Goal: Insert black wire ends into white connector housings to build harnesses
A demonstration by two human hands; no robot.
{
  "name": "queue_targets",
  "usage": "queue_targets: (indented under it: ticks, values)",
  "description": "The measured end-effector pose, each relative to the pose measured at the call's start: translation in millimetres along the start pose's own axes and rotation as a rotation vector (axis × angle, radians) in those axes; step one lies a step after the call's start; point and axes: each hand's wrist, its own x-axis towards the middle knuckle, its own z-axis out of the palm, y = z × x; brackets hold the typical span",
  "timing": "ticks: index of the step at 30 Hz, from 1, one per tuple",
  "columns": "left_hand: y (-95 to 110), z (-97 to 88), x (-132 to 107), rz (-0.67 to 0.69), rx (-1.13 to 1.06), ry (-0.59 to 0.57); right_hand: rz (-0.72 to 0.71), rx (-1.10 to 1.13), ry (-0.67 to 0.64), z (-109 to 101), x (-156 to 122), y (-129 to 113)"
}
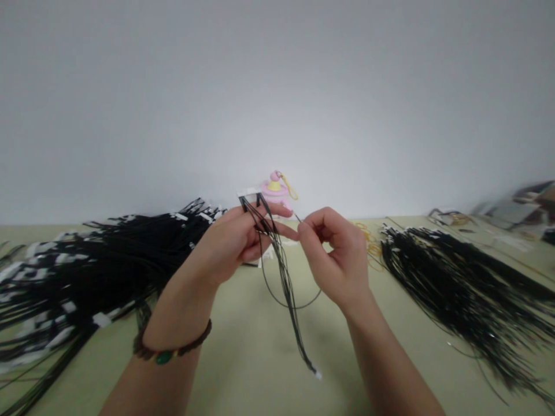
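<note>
My left hand (234,242) is raised over the table with its fingers closed on a small bundle of thin black cords (284,277). The bundle's top ends carry white tags, and its long ends hang down to a white tip near the table. My right hand (336,254) sits just to the right, thumb and forefinger pinched on one black cord that loops down beneath both hands. A dark bead bracelet with a green stone (167,349) circles my left wrist.
A large heap of black cords with white tags (87,271) covers the left of the pale green table (243,346). Another black cord pile (459,283) lies at right. A pink and yellow trinket (277,190) stands behind my hands, yellow rubber bands (368,237) beside it. Blurred clutter sits far right.
</note>
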Motion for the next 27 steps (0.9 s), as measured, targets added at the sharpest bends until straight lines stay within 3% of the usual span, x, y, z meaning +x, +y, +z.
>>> queue_targets:
  ticks: [5, 10, 13, 15, 18, 21, 23, 27]
  values:
    - [8, -7.5, 2, 0.144, -0.130, 0.294, 0.088, 0.041, -0.061, -1, 0, 4]
    - [15, -20.7, 3, 0.408, -0.467, 0.492, 0.279, 0.098, -0.390, 4, 0, 12]
    - [18, -24.3, 1, 0.521, -0.580, 0.587, 0.308, 0.060, -0.547, 10, -1, 17]
    - [21, -24.9, -1, 0.601, -0.624, 0.632, 0.227, 0.070, -0.557, 13, -2, 19]
    - [24, -26.9, -7, 0.699, -0.657, 0.629, 0.042, 0.019, -0.421, 14, -2, 21]
    - [28, -31.9, -13, 0.692, -0.662, 0.639, -0.035, -0.085, -0.319, 11, -3, 23]
    - [30, -36.0, -17, 0.655, -0.663, 0.664, -0.028, -0.065, -0.379, 9, -4, 24]
    - [32, -45.7, -19, 0.742, -0.694, 0.706, 0.004, 0.005, -0.536, 10, -9, 26]
